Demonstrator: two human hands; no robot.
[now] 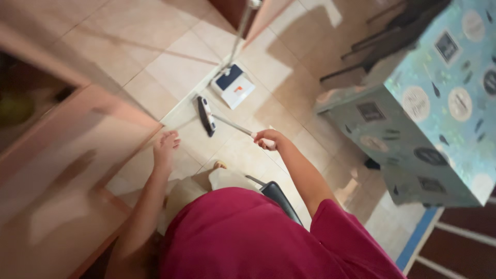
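Head view, looking down past a dark red shirt [248, 232]. Frame is motion-blurred.

Right hand [267, 138]: fingers curled tight round the end of a thin metal handle [233, 125]. The handle runs up-left from the fist to a dark brush head [205, 115] resting on the tiled floor [165, 57].

Left hand [165, 147]: holding nothing, fingers loosely together and pointing forward, hanging over the floor just left of the brush head, not touching it.

Dustpan [233, 85]: white with a dark blue panel, flat on the floor just beyond the brush head, its own long pole [238, 33] rising toward the top of the frame.

Left of the brush head: a pale wooden surface [67, 155], badly blurred. Right of it, well apart: a table covered in a light blue patterned cloth [439, 113]. A dark chair frame [382, 41] stands behind that table. One bare foot [220, 165] shows near the brush head, below the handle.
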